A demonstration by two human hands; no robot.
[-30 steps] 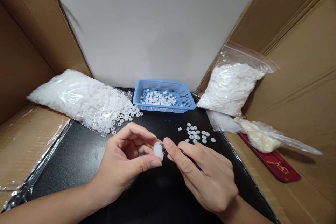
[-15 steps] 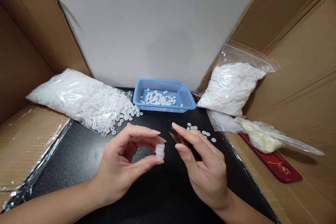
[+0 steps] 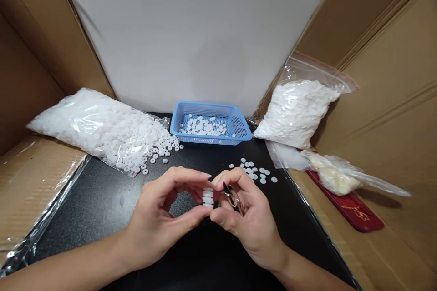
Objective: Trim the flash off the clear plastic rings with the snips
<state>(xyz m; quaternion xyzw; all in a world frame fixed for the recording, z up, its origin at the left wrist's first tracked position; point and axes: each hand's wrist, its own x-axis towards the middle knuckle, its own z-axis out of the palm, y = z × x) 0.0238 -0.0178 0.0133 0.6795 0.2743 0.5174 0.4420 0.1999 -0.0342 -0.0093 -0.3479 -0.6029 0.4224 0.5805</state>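
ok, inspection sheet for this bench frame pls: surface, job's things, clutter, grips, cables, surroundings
Surface: black mat, speckled.
Job's things: short stack of white plastic rings; thin metal tool.
Clutter: blue mesh basket of white pieces; clear bag of white rings, spilling; second bag of white parts; loose rings; red case.
Grips: left hand pinches stack; right hand holds tool.
Cables: nothing seen.
Surroundings: cardboard walls, white backboard.

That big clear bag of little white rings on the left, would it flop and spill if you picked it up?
Probably floppy: the clear plastic bag of small white rings sags flat over its load. It would likely spill, since its mouth lies open and loose rings are scattered outside it. It probably feels fairly heavy, being stuffed full.
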